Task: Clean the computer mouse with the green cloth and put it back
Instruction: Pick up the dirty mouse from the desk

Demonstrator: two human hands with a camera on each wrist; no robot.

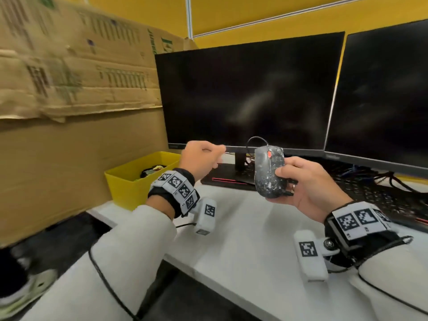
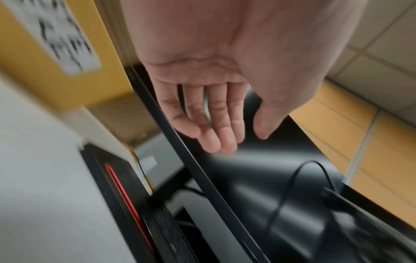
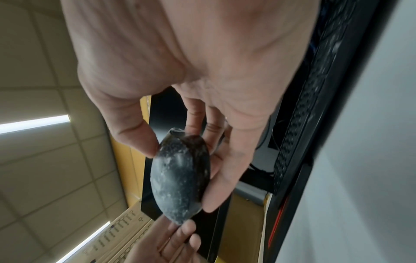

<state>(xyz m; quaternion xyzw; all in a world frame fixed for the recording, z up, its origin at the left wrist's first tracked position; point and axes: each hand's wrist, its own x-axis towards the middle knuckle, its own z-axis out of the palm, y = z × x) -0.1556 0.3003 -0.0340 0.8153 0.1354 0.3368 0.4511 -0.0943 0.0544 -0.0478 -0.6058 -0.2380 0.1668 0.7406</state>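
Observation:
A black computer mouse (image 1: 269, 172), speckled with white grime and with a red scroll wheel, is held up above the desk in front of the left monitor. My right hand (image 1: 286, 181) grips it, thumb on one side and fingers behind; the right wrist view shows the mouse (image 3: 180, 178) pinched the same way. Its cable (image 1: 254, 139) loops up behind it. My left hand (image 1: 217, 157) hovers to the left of the mouse, holding nothing, and its fingers (image 2: 225, 138) hang relaxed in the left wrist view. I cannot make out the green cloth clearly.
A yellow bin (image 1: 120, 181) with dark and pale items inside stands at the desk's left edge, against cardboard (image 1: 69, 66). Two dark monitors (image 1: 250, 89) (image 1: 382, 89) stand at the back. A black keyboard (image 1: 370, 188) lies to the right on the white desk (image 1: 243, 228).

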